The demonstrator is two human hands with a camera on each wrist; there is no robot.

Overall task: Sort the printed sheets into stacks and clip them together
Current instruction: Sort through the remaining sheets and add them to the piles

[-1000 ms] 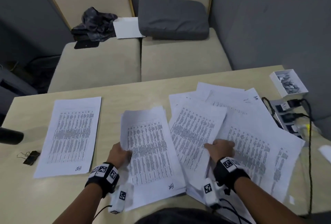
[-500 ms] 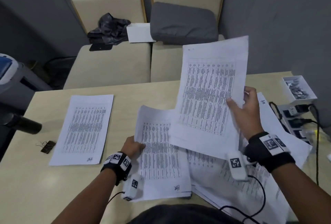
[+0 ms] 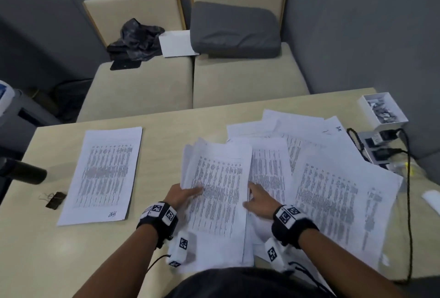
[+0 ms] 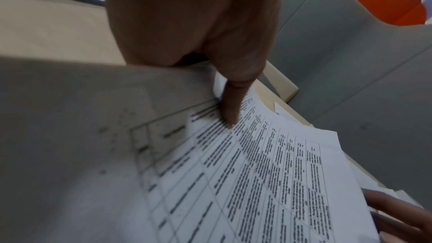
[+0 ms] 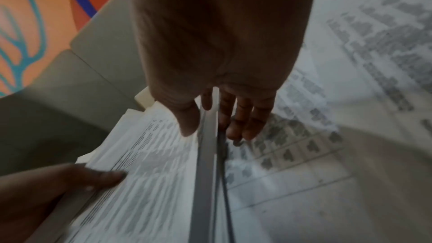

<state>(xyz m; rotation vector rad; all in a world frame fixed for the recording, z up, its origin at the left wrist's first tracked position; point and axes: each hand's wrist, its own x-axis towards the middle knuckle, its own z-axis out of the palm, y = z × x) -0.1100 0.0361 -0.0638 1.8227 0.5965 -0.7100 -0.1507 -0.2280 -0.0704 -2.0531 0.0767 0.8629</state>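
So half a second back the right hand [image 3: 258, 198] had one printed sheet lifted high in the air; now that sheet's down on the middle stack of white printed sheets [image 3: 219, 192] and the hand sits low at the stack's right edge, thumb on top and fingers [image 5: 243, 117] under the paper edge, pinching it. The left hand [image 3: 182, 194] is where it was, at the stack's left edge, thumb [image 4: 230, 110] pressed on the top page, gripping the bundle from that side.

The stack sits near the 6 o'clock edge of the pale wooden table [image 3: 47, 250], its bottom edge running under the wrist cameras. Bare tabletop shows at 7 to 8 o'clock and between the stacks.

At 9 o'clock lies a tidy separate pile of printed sheets [image 3: 102, 173], well apart, with a black binder clip [image 3: 56, 200] just left of it. From 1 to 4 o'clock a loose spread of printed pages [image 3: 333, 190] overlaps the stack's right side, crowding the right hand. At 2 o'clock, a white box of clips [image 3: 383, 113] and a power strip with black cables [image 3: 378, 147]
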